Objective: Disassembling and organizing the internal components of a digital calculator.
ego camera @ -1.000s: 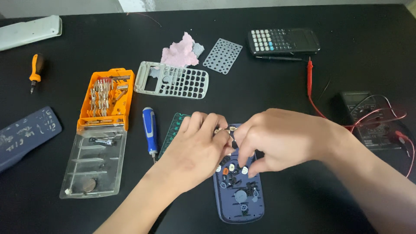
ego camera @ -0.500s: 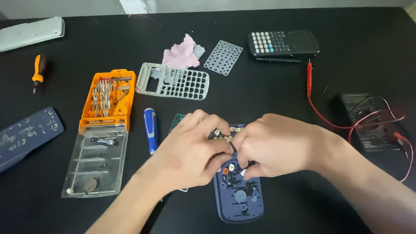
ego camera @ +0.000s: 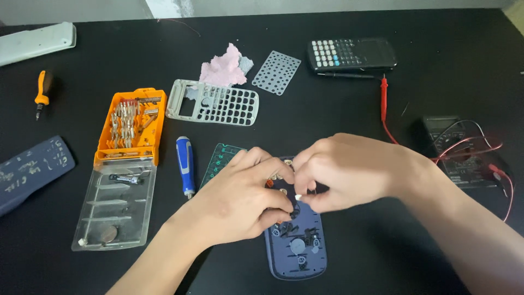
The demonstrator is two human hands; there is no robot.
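My left hand (ego camera: pixel 240 202) and my right hand (ego camera: pixel 344 172) meet over the upper end of an opened dark blue calculator back shell (ego camera: pixel 297 246) lying on the black table. Both hands pinch small parts there; a tiny white piece shows at my right fingertips. What the left fingers grip is hidden. A green circuit board (ego camera: pixel 218 161) lies partly under my left hand. A blue-handled screwdriver (ego camera: pixel 185 164) rests just left of it.
An orange bit case (ego camera: pixel 131 125) with its clear lid (ego camera: pixel 112 205) open lies at left. A grey keypad frame (ego camera: pixel 213 102), pink cloth (ego camera: pixel 224 65), perforated sheet (ego camera: pixel 277 72), whole calculator (ego camera: pixel 352 53), multimeter (ego camera: pixel 464 150) with red leads, orange screwdriver (ego camera: pixel 42 93) and blue cover (ego camera: pixel 30 169) surround.
Both hands stay over the calculator shell; the fingers have shifted slightly and the view has drifted a little. Nothing else on the table moved.
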